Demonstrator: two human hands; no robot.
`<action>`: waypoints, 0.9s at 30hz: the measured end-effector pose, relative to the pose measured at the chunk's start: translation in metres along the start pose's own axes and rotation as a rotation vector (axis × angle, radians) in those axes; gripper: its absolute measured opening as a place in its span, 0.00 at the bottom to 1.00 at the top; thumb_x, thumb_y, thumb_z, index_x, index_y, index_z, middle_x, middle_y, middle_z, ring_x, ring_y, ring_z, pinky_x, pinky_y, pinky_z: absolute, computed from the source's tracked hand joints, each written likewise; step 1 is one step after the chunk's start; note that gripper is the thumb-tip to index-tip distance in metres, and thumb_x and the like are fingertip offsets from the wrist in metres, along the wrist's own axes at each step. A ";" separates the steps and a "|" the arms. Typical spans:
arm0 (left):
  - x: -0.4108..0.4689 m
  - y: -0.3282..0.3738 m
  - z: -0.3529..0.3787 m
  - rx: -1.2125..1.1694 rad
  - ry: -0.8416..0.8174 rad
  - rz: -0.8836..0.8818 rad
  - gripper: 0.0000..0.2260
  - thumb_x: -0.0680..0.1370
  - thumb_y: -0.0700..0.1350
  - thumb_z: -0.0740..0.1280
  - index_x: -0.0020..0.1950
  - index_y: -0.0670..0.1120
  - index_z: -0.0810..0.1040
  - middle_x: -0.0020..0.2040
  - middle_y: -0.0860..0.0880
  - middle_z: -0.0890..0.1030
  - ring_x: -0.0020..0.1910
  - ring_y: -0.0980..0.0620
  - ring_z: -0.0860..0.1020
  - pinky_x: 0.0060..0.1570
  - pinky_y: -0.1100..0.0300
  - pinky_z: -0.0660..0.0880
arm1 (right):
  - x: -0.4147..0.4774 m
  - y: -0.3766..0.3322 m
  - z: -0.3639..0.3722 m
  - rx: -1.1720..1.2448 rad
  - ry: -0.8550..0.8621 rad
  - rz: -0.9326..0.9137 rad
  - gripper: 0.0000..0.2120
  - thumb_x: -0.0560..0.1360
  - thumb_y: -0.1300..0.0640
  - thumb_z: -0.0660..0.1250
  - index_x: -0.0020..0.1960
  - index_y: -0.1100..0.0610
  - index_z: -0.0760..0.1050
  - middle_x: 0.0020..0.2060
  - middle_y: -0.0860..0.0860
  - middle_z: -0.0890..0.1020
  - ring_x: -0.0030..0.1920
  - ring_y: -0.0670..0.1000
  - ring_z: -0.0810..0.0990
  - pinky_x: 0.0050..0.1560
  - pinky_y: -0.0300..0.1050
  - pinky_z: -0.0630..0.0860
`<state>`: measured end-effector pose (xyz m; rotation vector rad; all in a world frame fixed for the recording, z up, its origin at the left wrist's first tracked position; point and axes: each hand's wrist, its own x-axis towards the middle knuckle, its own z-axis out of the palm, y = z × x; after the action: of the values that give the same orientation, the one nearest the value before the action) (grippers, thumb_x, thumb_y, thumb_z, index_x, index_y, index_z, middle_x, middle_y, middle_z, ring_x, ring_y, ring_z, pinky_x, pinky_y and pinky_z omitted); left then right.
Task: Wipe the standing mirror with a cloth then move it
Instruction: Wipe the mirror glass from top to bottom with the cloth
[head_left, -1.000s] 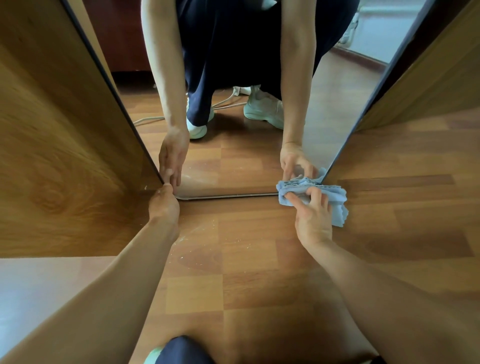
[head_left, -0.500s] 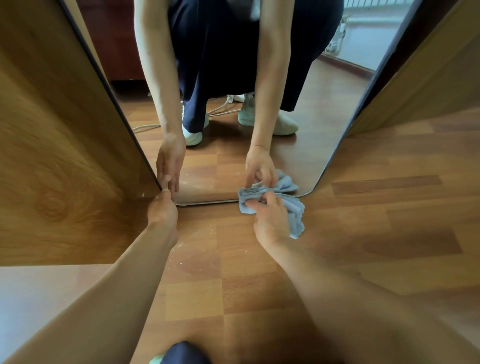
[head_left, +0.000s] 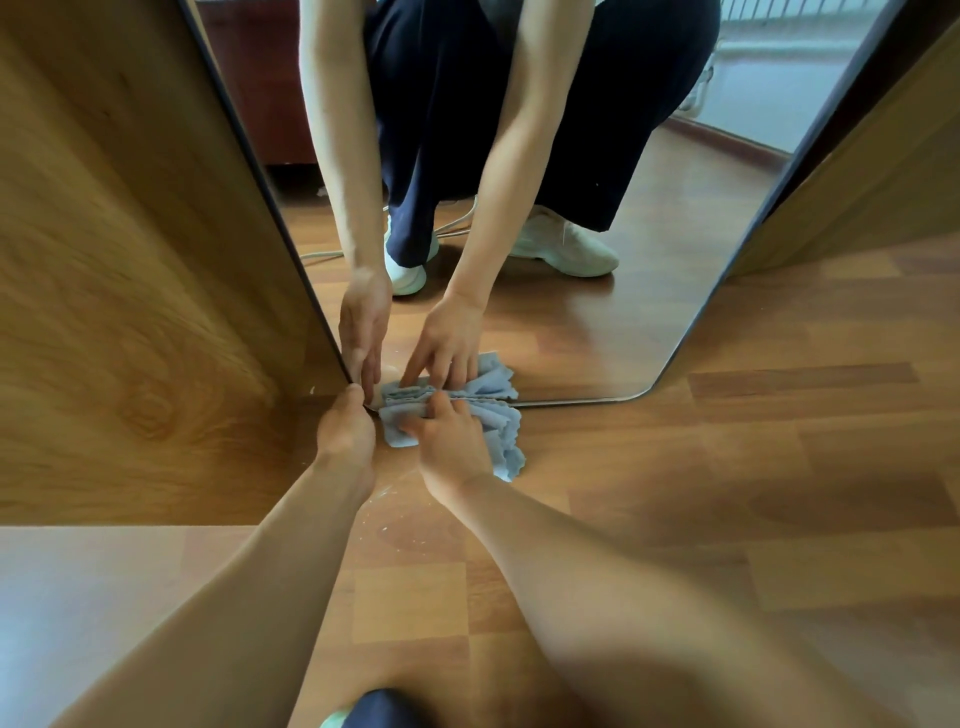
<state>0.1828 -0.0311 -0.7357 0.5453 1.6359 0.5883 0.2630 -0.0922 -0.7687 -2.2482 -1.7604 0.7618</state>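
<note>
Wiping bottom edge of standing mirror (head_left: 649, 291).
Gripping bunched cloth (head_left: 498, 415) in right hand (head_left: 452, 447); bracing corner with left hand (head_left: 348, 436), grip unclear; moving not yet begun.

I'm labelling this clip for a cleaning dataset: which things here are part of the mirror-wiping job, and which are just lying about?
Job: mirror; blue cloth, pressed along its bottom edge by the right hand; left hand at its lower left corner.
Lying about: wooden panel on the left; floor; white specks on it; cable seen in the reflection.
</note>
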 end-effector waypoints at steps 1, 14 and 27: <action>0.000 -0.001 -0.002 0.007 -0.010 -0.002 0.13 0.81 0.51 0.57 0.59 0.45 0.74 0.59 0.44 0.78 0.55 0.48 0.77 0.63 0.52 0.71 | 0.001 -0.001 0.000 0.001 -0.016 -0.016 0.20 0.76 0.64 0.61 0.66 0.50 0.74 0.60 0.56 0.69 0.59 0.61 0.67 0.58 0.54 0.68; -0.014 -0.001 -0.009 0.317 -0.140 -0.001 0.17 0.77 0.42 0.64 0.67 0.47 0.71 0.60 0.44 0.77 0.56 0.45 0.77 0.47 0.53 0.78 | -0.010 -0.003 -0.017 0.386 0.027 -0.053 0.18 0.74 0.70 0.58 0.59 0.58 0.79 0.55 0.59 0.75 0.55 0.58 0.72 0.54 0.48 0.70; -0.035 0.031 -0.011 0.298 -0.044 0.094 0.16 0.76 0.32 0.58 0.59 0.48 0.73 0.57 0.43 0.76 0.54 0.43 0.76 0.52 0.48 0.78 | -0.032 0.024 -0.047 0.051 0.092 -0.116 0.17 0.75 0.62 0.60 0.63 0.53 0.73 0.59 0.52 0.76 0.59 0.57 0.73 0.55 0.49 0.68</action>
<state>0.1771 -0.0308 -0.6882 0.8513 1.6735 0.3990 0.3011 -0.1218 -0.7306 -2.0927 -1.7903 0.6610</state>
